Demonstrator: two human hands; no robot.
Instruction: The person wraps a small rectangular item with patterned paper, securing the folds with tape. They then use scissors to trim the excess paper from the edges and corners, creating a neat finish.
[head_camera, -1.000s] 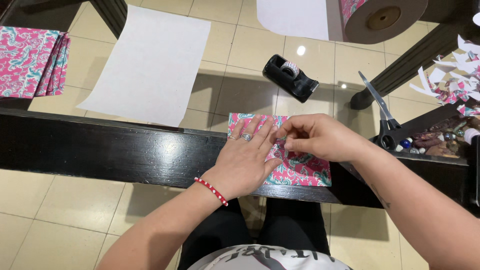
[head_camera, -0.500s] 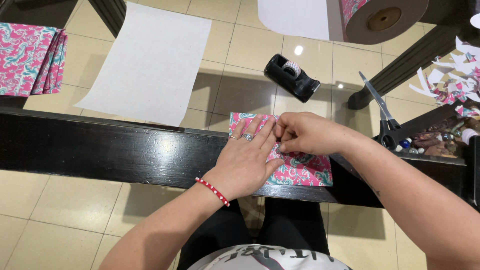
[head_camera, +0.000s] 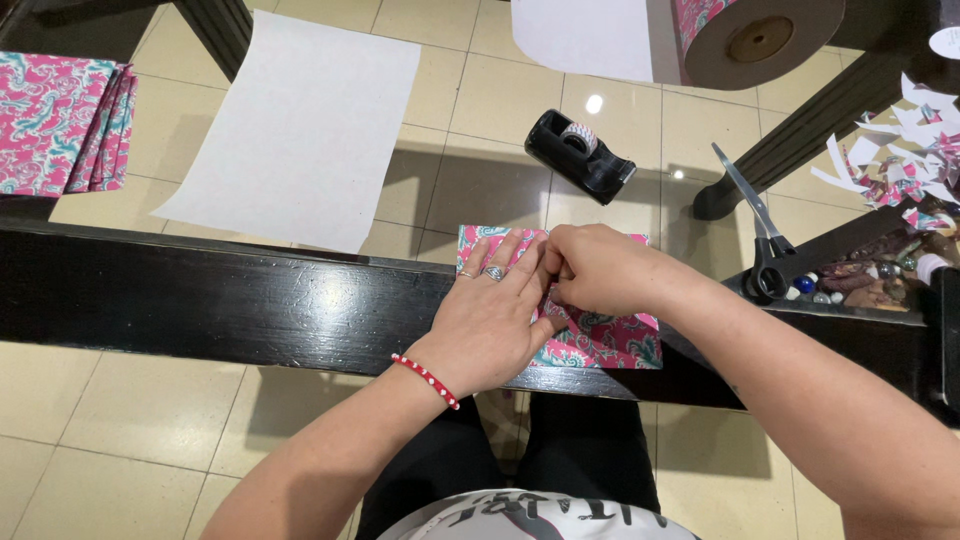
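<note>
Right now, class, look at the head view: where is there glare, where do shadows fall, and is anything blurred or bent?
Head view: lamp glare spots on the glass tabletop beside the tape dispenser; soft shadows lie under the white sheet; the left hand, right hand and patterned paper look sharp; wide-angle bending towards the edges.

I see my left hand (head_camera: 490, 315) pressed flat on a pink patterned paper piece (head_camera: 600, 335) at the glass table's dark edge (head_camera: 230, 300), and my right hand (head_camera: 600, 268) pinching a fold beside it. Also in view: white sheet (head_camera: 300, 130), black tape dispenser (head_camera: 580, 155), scissors (head_camera: 755, 230), wrapping-paper roll (head_camera: 760, 35), stack of patterned pieces (head_camera: 60, 125), and paper scraps (head_camera: 900, 150).
</note>
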